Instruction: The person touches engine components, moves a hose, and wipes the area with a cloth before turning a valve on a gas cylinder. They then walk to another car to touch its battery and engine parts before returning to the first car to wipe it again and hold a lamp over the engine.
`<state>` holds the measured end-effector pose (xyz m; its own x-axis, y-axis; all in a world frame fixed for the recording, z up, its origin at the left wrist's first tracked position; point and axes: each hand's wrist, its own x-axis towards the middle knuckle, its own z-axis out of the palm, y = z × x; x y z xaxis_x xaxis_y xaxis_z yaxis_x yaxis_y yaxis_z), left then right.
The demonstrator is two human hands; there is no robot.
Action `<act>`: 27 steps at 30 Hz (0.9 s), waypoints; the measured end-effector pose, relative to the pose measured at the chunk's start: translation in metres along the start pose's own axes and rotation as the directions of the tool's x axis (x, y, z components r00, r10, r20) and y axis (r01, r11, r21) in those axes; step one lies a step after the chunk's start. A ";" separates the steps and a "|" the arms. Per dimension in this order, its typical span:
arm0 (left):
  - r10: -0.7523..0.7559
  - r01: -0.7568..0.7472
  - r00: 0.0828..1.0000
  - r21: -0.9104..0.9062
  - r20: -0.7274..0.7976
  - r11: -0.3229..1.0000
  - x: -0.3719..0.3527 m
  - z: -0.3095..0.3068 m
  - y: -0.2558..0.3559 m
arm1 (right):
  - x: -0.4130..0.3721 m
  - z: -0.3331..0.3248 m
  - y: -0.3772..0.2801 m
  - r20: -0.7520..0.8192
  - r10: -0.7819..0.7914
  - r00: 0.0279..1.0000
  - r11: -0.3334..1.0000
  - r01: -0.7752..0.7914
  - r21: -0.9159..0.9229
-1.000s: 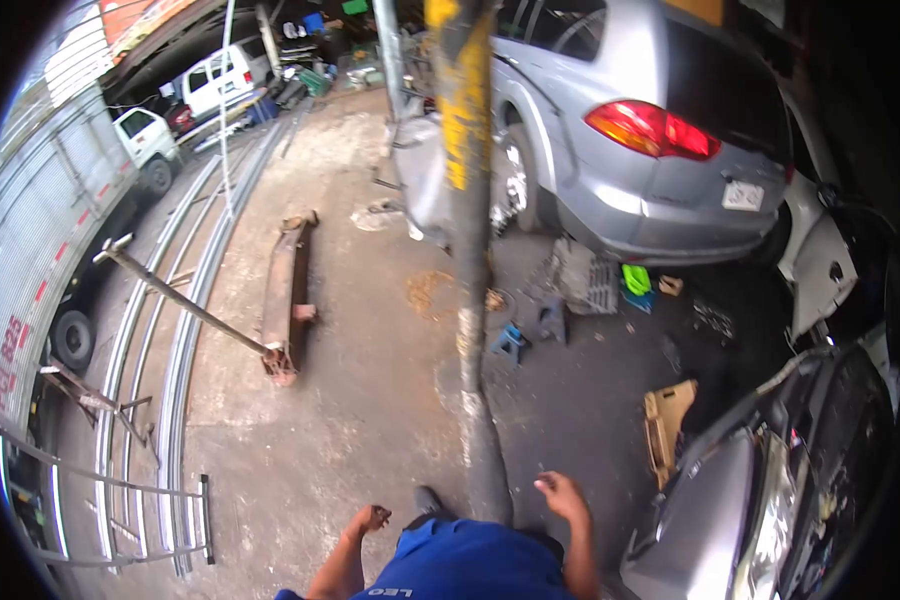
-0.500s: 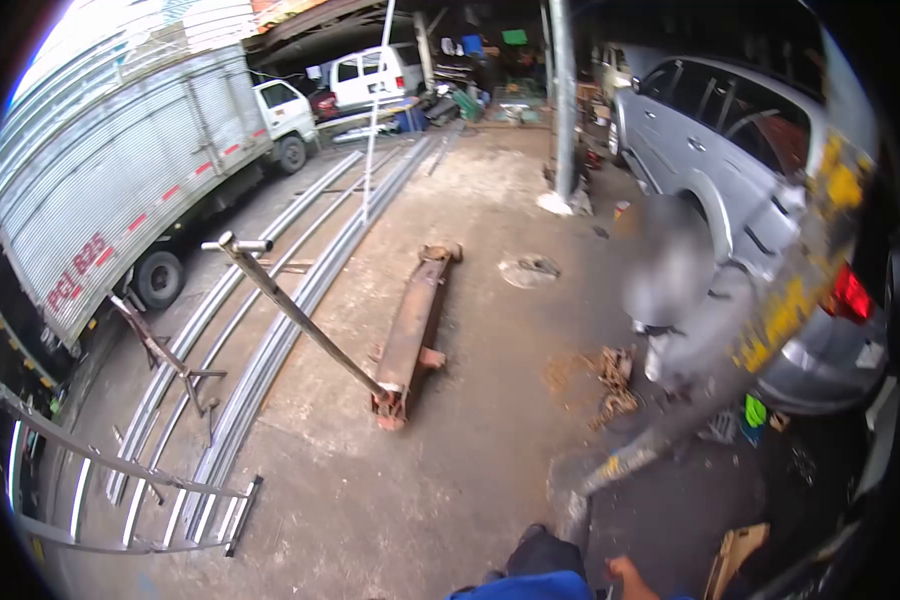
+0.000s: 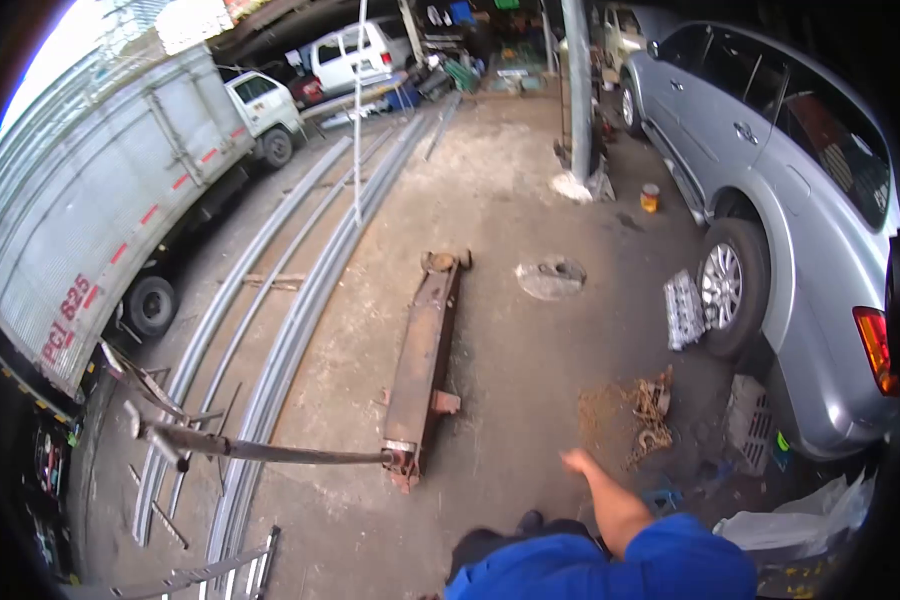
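Note:
My right hand [image 3: 577, 461] reaches forward from a blue sleeve, over bare concrete. It is small and blurred, its fingers are unclear, and no object shows in it. My left hand is out of view. Ahead and to the left lies a long, rusty floor jack [image 3: 418, 365]. Its long handle [image 3: 300, 453] slopes out to the left and ends in a crossbar, apart from my right hand. Rusty chain [image 3: 653, 410] lies on the floor to the right of the jack.
Long metal bars [image 3: 305, 310] run along the floor at left, beside a box truck [image 3: 100, 215]. A silver car [image 3: 770, 150] stands at right, with a metal block [image 3: 684, 311] by its rear wheel. A post [image 3: 578, 100] rises ahead; a ladder [image 3: 190, 580] lies at lower left.
The view has shifted. My right hand and forearm now reach further forward. The jack handle's crossbar end sits lower and further left. The yellow-marked pole and blurred shape at right no longer show.

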<state>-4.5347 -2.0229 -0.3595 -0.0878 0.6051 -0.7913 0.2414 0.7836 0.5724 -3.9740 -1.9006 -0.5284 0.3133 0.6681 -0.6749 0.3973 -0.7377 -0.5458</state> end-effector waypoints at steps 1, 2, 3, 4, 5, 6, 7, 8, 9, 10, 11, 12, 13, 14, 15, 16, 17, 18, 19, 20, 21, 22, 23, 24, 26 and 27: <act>0.039 -0.039 0.999 0.011 -0.002 0.999 0.013 -0.003 0.024 | 0.003 -0.037 -0.085 -0.037 -0.022 0.999 0.997 0.019 -0.078; 0.066 -0.066 0.998 0.022 0.005 0.998 0.029 0.000 0.050 | 0.009 -0.068 -0.155 -0.058 -0.139 0.989 0.988 0.143 0.055; 0.082 -0.082 0.997 0.025 0.008 0.996 0.047 0.009 0.074 | 0.006 -0.100 -0.222 -0.101 -0.279 0.955 0.956 0.286 0.062; 0.107 -0.107 0.994 0.030 0.008 0.994 0.067 0.023 0.107 | -0.011 -0.133 -0.286 -0.122 -0.390 0.913 0.868 0.409 0.281; 0.098 -0.098 0.995 0.070 -0.002 0.993 0.088 0.036 0.142 | 0.020 -0.151 -0.320 -0.084 -0.415 0.906 0.814 0.411 0.410; 0.074 -0.074 0.997 0.093 0.002 0.993 0.108 0.048 0.175 | 0.035 -0.175 -0.349 -0.121 -0.452 0.884 0.797 0.461 0.391; 0.070 -0.073 0.997 0.121 0.022 0.990 0.128 0.061 0.204 | 0.035 -0.201 -0.377 -0.158 -0.487 0.859 0.776 0.509 0.372; 0.067 -0.073 0.997 0.152 0.042 0.986 0.148 0.071 0.232 | 0.048 -0.222 -0.395 -0.197 -0.520 0.831 0.753 0.555 0.353; 0.025 -0.036 0.997 0.160 0.073 0.986 0.174 0.081 0.256 | 0.077 -0.236 -0.396 -0.209 -0.481 0.851 0.766 0.524 0.371; -0.017 -0.001 0.994 0.173 0.104 0.985 0.200 0.092 0.280 | 0.099 -0.252 -0.391 -0.224 -0.440 0.870 0.777 0.494 0.391; -0.055 0.030 0.990 0.187 0.132 0.982 0.224 0.097 0.306 | 0.125 -0.266 -0.379 -0.240 -0.400 0.885 0.783 0.466 0.411; -0.121 0.086 0.984 0.247 0.131 0.965 0.249 0.107 0.342 | 0.167 -0.271 -0.348 -0.262 -0.320 0.910 0.884 0.387 0.263; -0.120 0.047 0.974 0.350 0.190 0.936 0.282 0.112 0.385 | 0.182 -0.275 -0.321 -0.313 -0.207 0.927 0.895 0.309 0.323; -0.132 0.013 0.959 0.427 0.250 0.904 0.315 0.117 0.427 | 0.223 -0.264 -0.259 -0.266 -0.026 0.964 0.948 0.107 0.299; -0.006 -0.187 0.933 0.499 0.360 0.846 0.365 0.127 0.486 | 0.259 -0.253 -0.186 -0.186 0.169 0.968 0.977 -0.140 0.159; 0.119 -0.378 0.880 0.526 0.460 0.762 0.414 0.144 0.539 | 0.272 -0.234 -0.114 -0.014 0.239 0.971 0.772 -0.181 0.610; 0.344 -0.634 0.772 0.685 0.534 0.359 0.426 0.174 0.630 | 0.272 -0.225 -0.060 0.029 0.276 0.961 0.788 -0.244 0.565; 0.438 -0.665 0.703 0.736 0.560 0.126 0.446 0.208 0.713 | 0.249 -0.231 -0.047 0.072 0.313 0.947 0.802 -0.304 0.515; 0.399 -0.657 0.735 0.721 0.547 0.221 0.477 0.247 0.796 | 0.226 -0.240 -0.048 0.114 0.348 0.930 0.811 -0.360 0.461; 0.456 -0.645 0.701 0.760 0.549 0.077 0.441 0.284 0.903 | 0.223 -0.272 -0.052 0.149 0.423 0.894 0.791 -0.444 0.421; 0.537 -0.689 0.625 0.724 0.567 0.039 0.431 0.318 0.986 | 0.236 -0.296 -0.071 0.164 0.481 0.861 0.745 -0.500 0.442; 0.535 -0.686 0.607 0.727 0.588 -0.022 0.412 0.352 1.068 | 0.248 -0.325 -0.102 0.158 0.502 0.850 0.722 -0.512 0.464; 0.606 -0.663 0.581 0.748 0.543 -0.035 0.398 0.388 1.136 | 0.265 -0.352 -0.125 0.142 0.501 0.854 0.715 -0.500 0.489; 0.584 -0.709 0.524 0.697 0.620 -0.104 0.385 0.420 1.200 | 0.282 -0.375 -0.148 0.125 0.491 0.862 0.704 -0.478 0.525; 0.635 -0.787 0.401 0.603 0.660 -0.130 0.408 0.492 1.296 | 0.317 -0.405 -0.172 0.077 0.483 0.872 0.676 -0.427 0.600; 0.641 -0.844 0.324 0.519 0.695 -0.135 0.417 0.519 1.327 | 0.332 -0.417 -0.183 0.056 0.487 0.871 0.652 -0.406 0.640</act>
<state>-3.7490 -0.8035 -0.0417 0.7983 0.6010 -0.0391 0.5428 -0.6898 0.4791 -3.5832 -1.5037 -0.4459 0.4181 0.2170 -0.8821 -0.4201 -0.8148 -0.3996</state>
